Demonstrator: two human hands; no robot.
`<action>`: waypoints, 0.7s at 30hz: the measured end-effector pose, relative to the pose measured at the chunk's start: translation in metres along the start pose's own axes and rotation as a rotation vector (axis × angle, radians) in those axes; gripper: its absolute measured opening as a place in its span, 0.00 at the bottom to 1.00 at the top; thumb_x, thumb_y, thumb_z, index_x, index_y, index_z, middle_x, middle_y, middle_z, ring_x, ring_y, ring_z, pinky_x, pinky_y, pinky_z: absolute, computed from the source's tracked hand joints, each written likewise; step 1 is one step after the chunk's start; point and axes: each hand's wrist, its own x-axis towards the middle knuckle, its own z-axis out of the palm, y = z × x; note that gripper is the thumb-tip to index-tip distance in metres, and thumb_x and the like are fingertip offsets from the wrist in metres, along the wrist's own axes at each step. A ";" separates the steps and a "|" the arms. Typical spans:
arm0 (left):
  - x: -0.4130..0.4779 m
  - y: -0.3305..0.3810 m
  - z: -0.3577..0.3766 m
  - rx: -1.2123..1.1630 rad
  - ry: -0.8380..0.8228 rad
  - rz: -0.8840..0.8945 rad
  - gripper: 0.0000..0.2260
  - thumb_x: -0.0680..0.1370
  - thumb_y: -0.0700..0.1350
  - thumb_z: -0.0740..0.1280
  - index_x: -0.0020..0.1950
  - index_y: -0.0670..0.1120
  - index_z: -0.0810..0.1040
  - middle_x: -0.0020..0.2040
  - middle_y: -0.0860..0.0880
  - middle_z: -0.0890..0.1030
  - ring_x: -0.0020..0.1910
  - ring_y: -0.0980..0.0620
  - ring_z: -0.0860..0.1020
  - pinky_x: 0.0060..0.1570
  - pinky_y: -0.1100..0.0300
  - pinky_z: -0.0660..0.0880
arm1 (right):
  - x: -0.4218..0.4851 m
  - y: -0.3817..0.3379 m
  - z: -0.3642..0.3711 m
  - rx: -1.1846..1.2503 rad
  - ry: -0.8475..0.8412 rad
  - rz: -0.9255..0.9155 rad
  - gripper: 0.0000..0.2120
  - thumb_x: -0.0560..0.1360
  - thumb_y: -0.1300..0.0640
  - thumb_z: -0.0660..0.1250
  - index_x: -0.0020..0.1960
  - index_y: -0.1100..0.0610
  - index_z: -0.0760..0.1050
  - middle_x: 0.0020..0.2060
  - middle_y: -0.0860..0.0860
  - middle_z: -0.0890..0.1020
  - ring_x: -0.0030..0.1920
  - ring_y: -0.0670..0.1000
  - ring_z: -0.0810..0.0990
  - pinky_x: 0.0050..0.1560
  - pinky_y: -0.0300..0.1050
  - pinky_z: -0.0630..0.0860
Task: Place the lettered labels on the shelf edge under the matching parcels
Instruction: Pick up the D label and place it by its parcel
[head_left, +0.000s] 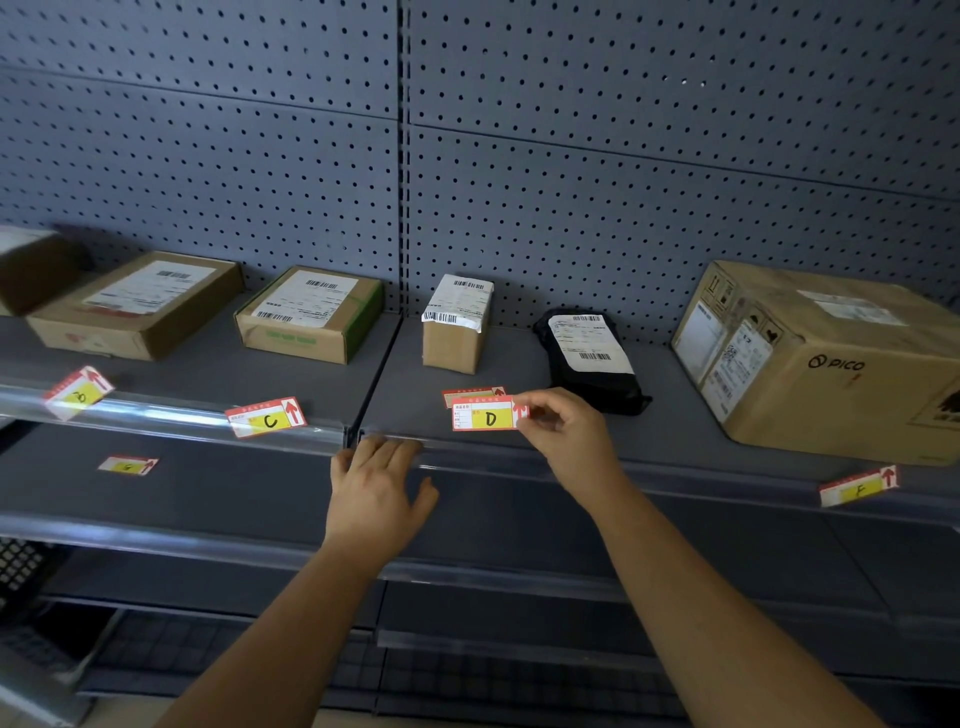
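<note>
above the shelf edge (675, 475), right hand (563, 426) pinches d label (485, 414) by its right end.

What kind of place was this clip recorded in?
Likely a parcel pickup point or stockroom: pegboard-backed metal shelving holds cardboard parcels bearing shipping labels, like the PICO box, and lettered labels such as the C label sit along the shelf edge.
</note>
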 end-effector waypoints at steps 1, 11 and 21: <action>-0.003 -0.001 0.002 0.003 -0.011 -0.005 0.19 0.71 0.56 0.58 0.52 0.47 0.80 0.49 0.51 0.80 0.55 0.49 0.72 0.57 0.48 0.63 | 0.000 0.000 0.000 0.001 0.000 0.001 0.10 0.73 0.65 0.71 0.52 0.54 0.82 0.48 0.46 0.81 0.47 0.41 0.78 0.49 0.32 0.75; -0.012 -0.005 0.002 -0.035 0.005 0.048 0.20 0.72 0.55 0.59 0.57 0.46 0.78 0.57 0.48 0.76 0.59 0.48 0.70 0.62 0.48 0.61 | -0.001 0.002 -0.002 -0.009 0.005 0.011 0.10 0.73 0.64 0.71 0.52 0.52 0.82 0.48 0.44 0.81 0.48 0.41 0.79 0.49 0.33 0.75; -0.005 -0.005 -0.006 0.020 -0.046 0.024 0.21 0.72 0.57 0.59 0.59 0.49 0.76 0.60 0.48 0.74 0.61 0.47 0.70 0.59 0.45 0.64 | 0.001 0.001 -0.001 0.017 0.013 0.008 0.10 0.73 0.65 0.71 0.52 0.54 0.82 0.48 0.45 0.81 0.48 0.42 0.79 0.51 0.35 0.76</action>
